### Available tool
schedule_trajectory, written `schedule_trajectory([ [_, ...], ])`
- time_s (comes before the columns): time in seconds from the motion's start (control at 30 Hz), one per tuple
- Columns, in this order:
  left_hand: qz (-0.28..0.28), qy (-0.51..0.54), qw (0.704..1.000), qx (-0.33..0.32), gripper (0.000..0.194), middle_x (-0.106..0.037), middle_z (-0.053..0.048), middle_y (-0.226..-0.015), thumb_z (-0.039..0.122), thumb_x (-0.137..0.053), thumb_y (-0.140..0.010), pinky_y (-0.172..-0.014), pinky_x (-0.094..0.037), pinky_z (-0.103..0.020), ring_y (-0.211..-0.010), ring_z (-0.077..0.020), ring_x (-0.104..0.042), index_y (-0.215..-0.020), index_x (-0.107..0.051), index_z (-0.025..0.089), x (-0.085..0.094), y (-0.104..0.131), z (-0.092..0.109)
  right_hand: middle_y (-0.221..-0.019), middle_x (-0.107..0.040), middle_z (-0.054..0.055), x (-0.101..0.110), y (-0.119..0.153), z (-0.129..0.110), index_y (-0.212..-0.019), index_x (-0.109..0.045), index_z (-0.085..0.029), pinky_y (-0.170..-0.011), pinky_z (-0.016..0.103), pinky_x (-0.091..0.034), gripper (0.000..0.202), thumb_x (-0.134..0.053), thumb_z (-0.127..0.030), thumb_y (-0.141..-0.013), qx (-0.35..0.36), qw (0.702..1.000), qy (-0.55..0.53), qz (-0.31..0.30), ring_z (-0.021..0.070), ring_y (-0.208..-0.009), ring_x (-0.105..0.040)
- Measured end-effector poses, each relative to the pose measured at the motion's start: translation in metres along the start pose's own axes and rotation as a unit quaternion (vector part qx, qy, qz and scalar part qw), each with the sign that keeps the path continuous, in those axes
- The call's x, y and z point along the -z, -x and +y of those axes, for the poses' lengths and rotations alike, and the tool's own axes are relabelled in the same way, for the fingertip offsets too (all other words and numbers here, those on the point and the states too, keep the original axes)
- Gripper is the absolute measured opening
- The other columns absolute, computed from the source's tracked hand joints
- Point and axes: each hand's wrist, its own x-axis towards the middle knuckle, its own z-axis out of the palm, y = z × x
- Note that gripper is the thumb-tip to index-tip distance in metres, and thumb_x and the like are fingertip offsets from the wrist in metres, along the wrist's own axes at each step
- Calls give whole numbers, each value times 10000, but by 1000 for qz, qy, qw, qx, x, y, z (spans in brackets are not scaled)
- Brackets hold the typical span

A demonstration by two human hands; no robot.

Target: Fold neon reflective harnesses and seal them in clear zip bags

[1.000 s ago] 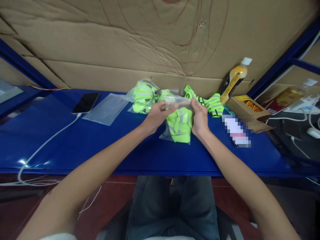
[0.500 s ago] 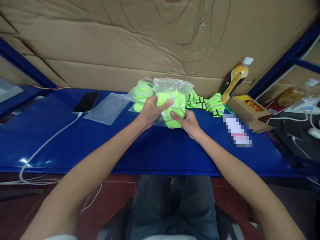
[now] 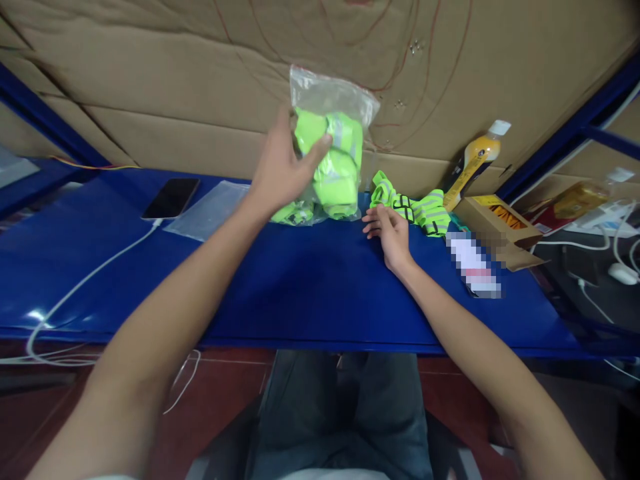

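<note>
A clear zip bag (image 3: 340,157) packed with folded neon-green reflective strap is raised above the blue table, and my left hand (image 3: 287,163) grips its left side. Below and behind it, another bag of green strap (image 3: 295,214) lies partly hidden. My right hand (image 3: 389,233) rests low over the table with its fingers apart, holding nothing. Just behind that hand lies a loose green strap with black buckles (image 3: 430,210).
On the blue table (image 3: 300,293) are a flat clear bag (image 3: 207,210), a phone (image 3: 171,199) with a white cable, an open carton (image 3: 500,220) and a blurred pale item (image 3: 475,263). A yellow bottle (image 3: 475,160) leans against the cardboard wall (image 3: 200,80).
My left hand has lifted the filled bag up and away from the table. My right hand has let go of it and dropped beside the loose strap, fingers opened.
</note>
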Motion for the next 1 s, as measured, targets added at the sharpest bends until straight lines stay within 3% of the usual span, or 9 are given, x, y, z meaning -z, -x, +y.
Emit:
schedule_trajectory([
  [0.07,-38,-85,995,22,667,-778,-125,-1131,761,-695,-978,-1219,-432,-539,-1294,-417,-646,-1167,-744,124,-6,-27,-10,-848,-735,12,2,-1,7,-907,-712,-213,-551,237,-485,666,-720,-876,-841,27,999,30,-16,106,-636,-646],
  [0.17,-63,-213,969,106,759,-757,-219,-1178,819,-809,-823,-1296,-221,-737,-1505,-585,-410,-1048,-779,94,-26,-47,-33,-846,-731,5,2,0,13,-906,-715,-213,-559,228,-478,602,-711,-815,-902,54,995,64,-47,103,-644,-638],
  [0.3,-60,-187,981,-5,966,-618,-148,-1579,902,-726,-808,-1352,138,-702,-1665,-516,-22,-1410,-712,147,-44,-35,-49,-827,-731,7,2,-1,15,-899,-707,-215,-562,242,-475,581,-694,-795,-915,48,996,70,-24,118,-640,-625],
  [0.4,-146,-179,967,-109,925,-500,-68,-1729,881,-588,-919,-1387,116,-617,-1711,-437,-8,-1550,-626,206,-52,-15,-48,-842,-732,13,4,-2,13,-910,-697,-228,-679,282,-536,446,-674,-669,-970,90,988,124,0,149,-713,-632],
  [0.47,-210,-211,945,-132,995,-408,-147,-1787,884,-475,-967,-1379,58,-647,-1721,-466,-45,-1595,-578,119,-58,-3,-51,-906,-740,38,8,-3,9,-948,-701,-229,-778,328,-567,304,-647,-525,-996,145,967,206,23,178,-772,-637],
  [0.57,-242,-252,928,-127,1024,-334,-262,-1796,843,-354,-1021,-1360,-25,-688,-1714,-514,-112,-1631,-523,38,-68,12,-65,-1071,-732,120,20,-8,4,-1053,-720,-202,-925,410,-585,218,-570,-349,-992,215,910,348,60,236,-908,-676],
  [0.7,-223,-295,919,-136,930,-332,-308,-1780,702,-310,-1076,-1362,-71,-678,-1707,-513,-169,-1667,-473,3,-72,22,-80,-1431,-630,252,43,-23,-3,-1371,-662,-125,-1196,544,-470,447,-565,-338,-990,226,812,526,109,361,-1371,-593],
  [0.87,-214,-304,919,-134,893,-361,-314,-1764,652,-319,-1086,-1367,-100,-667,-1698,-512,-206,-1668,-476,-7,-71,24,-78,-1613,-501,392,54,-45,-8,-1645,-377,55,-1236,618,-411,1018,-762,-557,-928,128,734,665,-48,503,-1494,-504],
  [1.0,-202,-265,934,-127,874,-355,-288,-1777,669,-381,-1082,-1372,-82,-672,-1699,-504,-214,-1673,-488,33,-71,24,-78,-1317,-714,366,48,-52,-10,-1547,-527,53,-1109,591,-498,643,-603,-358,-1059,109,696,705,-82,487,-1294,-662],
])
